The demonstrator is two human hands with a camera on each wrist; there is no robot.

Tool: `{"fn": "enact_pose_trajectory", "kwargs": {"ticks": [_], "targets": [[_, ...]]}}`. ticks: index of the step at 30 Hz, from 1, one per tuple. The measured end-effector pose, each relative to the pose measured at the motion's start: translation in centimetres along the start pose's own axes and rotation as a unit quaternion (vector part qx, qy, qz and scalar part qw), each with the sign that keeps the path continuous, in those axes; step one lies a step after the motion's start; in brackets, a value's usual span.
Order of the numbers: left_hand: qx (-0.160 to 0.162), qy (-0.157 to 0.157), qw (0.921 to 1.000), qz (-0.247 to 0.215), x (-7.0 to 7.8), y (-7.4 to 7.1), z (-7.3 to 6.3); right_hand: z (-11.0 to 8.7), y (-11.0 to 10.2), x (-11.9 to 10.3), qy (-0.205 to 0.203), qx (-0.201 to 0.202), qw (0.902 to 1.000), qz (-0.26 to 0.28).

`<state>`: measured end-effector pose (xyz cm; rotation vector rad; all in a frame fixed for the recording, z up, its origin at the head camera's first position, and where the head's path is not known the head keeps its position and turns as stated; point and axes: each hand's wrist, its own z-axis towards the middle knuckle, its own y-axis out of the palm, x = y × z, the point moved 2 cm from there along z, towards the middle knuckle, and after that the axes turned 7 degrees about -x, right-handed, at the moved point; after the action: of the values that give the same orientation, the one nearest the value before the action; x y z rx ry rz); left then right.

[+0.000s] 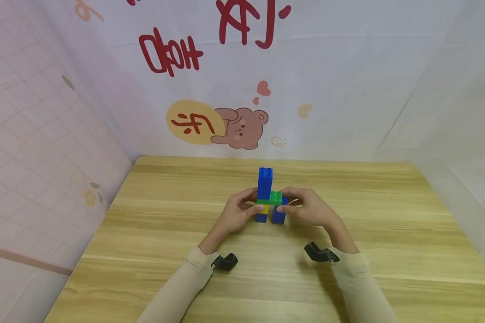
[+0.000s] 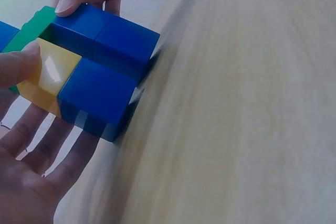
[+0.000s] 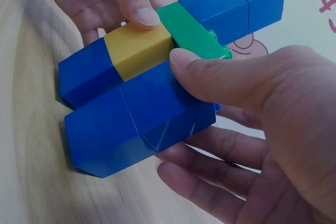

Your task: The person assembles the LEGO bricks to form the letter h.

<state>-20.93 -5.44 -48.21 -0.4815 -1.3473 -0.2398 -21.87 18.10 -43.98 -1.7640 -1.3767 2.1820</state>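
Observation:
Toy building blocks form an upright structure on the table. One leg has a yellow block on a blue block; the other leg is two stacked blue blocks. A green block bridges the top, with a tower of two blue blocks rising from its left side. My left hand pinches the yellow block between thumb and fingers. From the other side my right hand grips the upper blue block of the right leg, its thumb just below the green block.
The wood-grain table extends around both hands. Behind it hangs a white printed cloth with a bear and red lettering. Black curved mounts sit at both wrists.

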Motion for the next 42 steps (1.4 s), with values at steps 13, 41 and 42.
{"fn": "enact_pose_trajectory", "kwargs": {"ticks": [13,41,42], "targets": [[0.011,-0.016,0.9998,-0.004,0.0,0.2,0.0,-0.1,-0.1,-0.1,0.023,-0.002,0.9997,0.001],[0.019,-0.115,0.9928,0.029,-0.8,0.2,0.0,0.1,0.7,1.1,0.097,-0.042,0.9940,-0.027],[0.022,-0.116,0.9926,0.029,-0.8,0.2,0.0,0.1,0.7,1.1,0.101,-0.044,0.9935,-0.028]]}}
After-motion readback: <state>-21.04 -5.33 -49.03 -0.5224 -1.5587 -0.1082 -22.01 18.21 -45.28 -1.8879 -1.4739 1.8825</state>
